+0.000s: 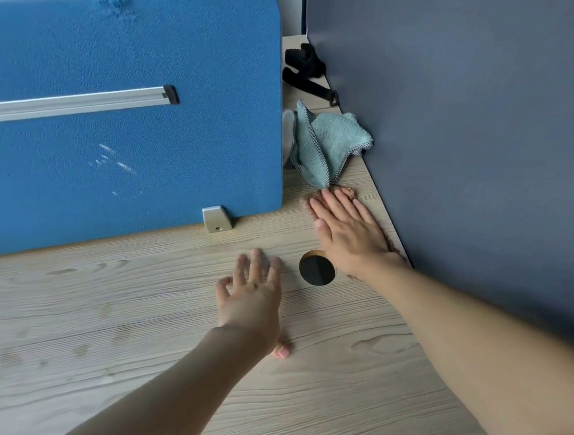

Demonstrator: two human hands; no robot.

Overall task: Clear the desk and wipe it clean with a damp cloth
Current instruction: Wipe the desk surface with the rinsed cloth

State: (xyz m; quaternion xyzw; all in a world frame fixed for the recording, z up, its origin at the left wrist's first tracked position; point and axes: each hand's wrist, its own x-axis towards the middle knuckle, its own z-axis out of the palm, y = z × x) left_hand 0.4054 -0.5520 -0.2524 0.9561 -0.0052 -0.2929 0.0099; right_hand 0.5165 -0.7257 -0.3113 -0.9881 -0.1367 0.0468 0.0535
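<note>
My right hand [348, 229] lies flat, fingers straight, pressing a brownish-pink cloth [344, 191] onto the light wood desk [133, 325] near the back right corner. Only the cloth's edges show around the hand. My left hand [254, 292] hovers or rests flat on the desk with fingers spread, just left of the round cable hole [317, 267]; it holds nothing. A pale green cloth [329, 143] with a checked border lies bunched just beyond my right fingertips.
A blue partition panel [126, 101] stands along the desk's back edge on a metal foot [217, 218]. A grey divider wall [473, 146] closes the right side. A black strap [307, 71] lies in the far corner. A pale round object is half hidden behind the green cloth.
</note>
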